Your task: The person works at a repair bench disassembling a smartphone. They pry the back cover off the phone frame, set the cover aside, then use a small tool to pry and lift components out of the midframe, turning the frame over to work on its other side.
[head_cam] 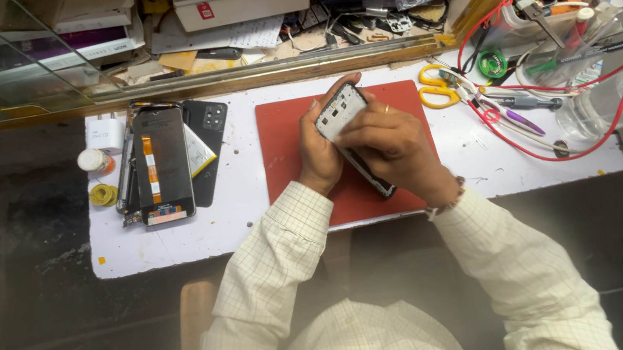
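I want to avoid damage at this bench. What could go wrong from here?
1. Both hands, left hand and right hand, hold the opened grey phone frame above the red rectangular work mat; it might slip and fall.
2. The loose black display panel with an orange flex cable lies near the white table edge and could be knocked off.

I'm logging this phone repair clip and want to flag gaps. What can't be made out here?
Head view only:
- Phone frame: its lower half is covered by the right hand.
- Left hand: its palm and grip are hidden behind the frame.
- Red mat: the middle is hidden by both hands.
- Shelf clutter: too small and jumbled.
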